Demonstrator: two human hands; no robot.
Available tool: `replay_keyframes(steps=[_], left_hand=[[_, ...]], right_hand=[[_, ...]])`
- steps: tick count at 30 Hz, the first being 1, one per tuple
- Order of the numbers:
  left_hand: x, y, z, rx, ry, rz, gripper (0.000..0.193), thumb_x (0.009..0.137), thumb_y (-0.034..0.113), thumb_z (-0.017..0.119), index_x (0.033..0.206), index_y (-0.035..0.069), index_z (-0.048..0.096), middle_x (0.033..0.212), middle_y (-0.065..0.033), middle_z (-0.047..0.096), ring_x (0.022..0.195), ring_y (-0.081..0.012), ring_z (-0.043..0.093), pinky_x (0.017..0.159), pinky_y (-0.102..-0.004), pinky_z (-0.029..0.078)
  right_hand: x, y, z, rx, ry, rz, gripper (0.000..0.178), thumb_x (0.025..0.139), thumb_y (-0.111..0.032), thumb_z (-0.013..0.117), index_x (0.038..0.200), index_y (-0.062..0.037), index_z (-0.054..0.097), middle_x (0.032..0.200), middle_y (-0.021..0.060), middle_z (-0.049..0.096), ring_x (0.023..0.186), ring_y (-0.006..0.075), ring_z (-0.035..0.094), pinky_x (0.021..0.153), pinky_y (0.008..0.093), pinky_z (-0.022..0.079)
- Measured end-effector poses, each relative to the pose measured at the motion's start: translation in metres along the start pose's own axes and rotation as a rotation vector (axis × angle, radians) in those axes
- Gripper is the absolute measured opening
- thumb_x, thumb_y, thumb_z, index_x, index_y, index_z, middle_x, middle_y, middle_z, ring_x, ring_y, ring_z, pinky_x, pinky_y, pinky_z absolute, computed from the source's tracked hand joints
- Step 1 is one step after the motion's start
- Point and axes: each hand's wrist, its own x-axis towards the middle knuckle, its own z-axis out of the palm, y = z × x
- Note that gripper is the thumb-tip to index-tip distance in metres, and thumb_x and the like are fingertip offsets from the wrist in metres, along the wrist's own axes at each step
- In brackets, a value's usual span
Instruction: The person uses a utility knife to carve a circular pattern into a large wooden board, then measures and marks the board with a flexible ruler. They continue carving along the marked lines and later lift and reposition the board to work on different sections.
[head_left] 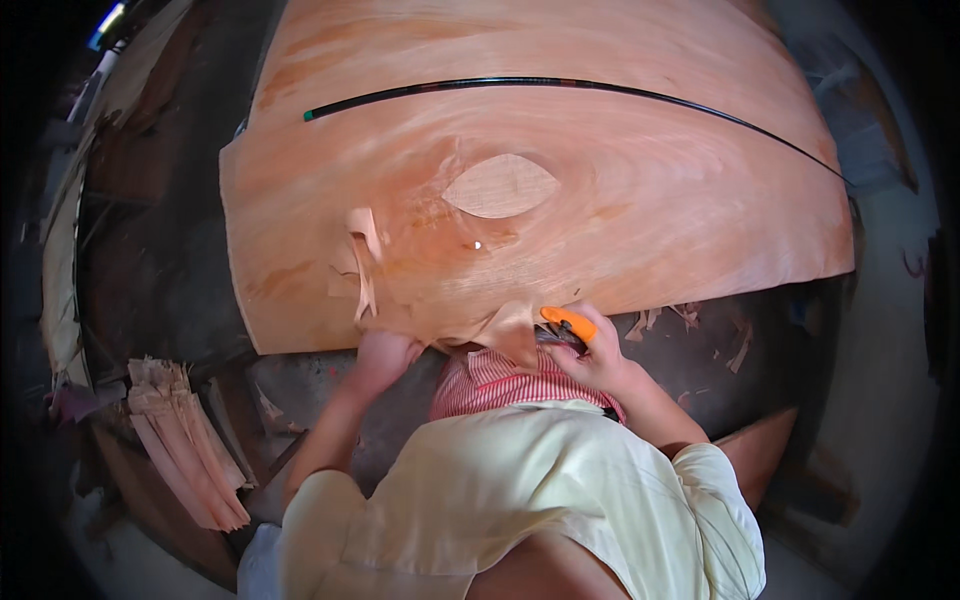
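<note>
A large reddish wood veneer sheet [650, 220] lies in front of me. My left hand [385, 362] is closed at its near edge, pinching a thin veneer strip [440, 338]. In my right hand [598, 355] is an orange-handled utility knife [568, 324], held close to my body; its blade end is hard to make out. A loose, curled veneer piece [515, 332] hangs over the edge between my hands. Farther up the sheet sits a pale leaf-shaped veneer patch [502, 186]. Another curled veneer scrap [364, 262] rests beyond my left hand.
A long, thin black rod [520, 82] with a green end lies across the sheet. Bundled veneer strips [185, 440] stand at the lower left. Small veneer scraps [740, 345] are scattered below the sheet's right edge. More sheets [65, 270] stand along the far left.
</note>
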Motion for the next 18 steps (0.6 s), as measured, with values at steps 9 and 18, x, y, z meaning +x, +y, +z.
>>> replay_keyframes(steps=[9,18], left_hand=[[-0.124,0.019,0.100,0.003,-0.227,-0.700,0.022,0.078,0.036,0.056,0.076,0.017,0.064,0.075,-0.0089,0.062,0.071,-0.0280,0.061,0.062,-0.0404,0.047],[-0.128,0.061,0.140,0.045,-0.011,-0.651,0.040,0.075,0.025,0.059,0.111,0.008,0.053,0.096,-0.0192,0.058,0.087,-0.0352,0.056,0.075,-0.0431,0.046]], right_hand=[[-0.039,0.023,-0.051,-0.004,-0.138,0.127,0.049,0.064,0.002,0.061,0.112,-0.0088,0.056,0.065,0.0093,0.058,0.054,0.0229,0.056,0.052,0.0303,0.045],[-0.071,0.089,-0.258,0.099,0.779,0.063,0.024,0.084,0.001,0.050,0.107,0.0026,0.056,0.067,0.0030,0.051,0.058,0.0090,0.048,0.053,0.0237,0.041]])
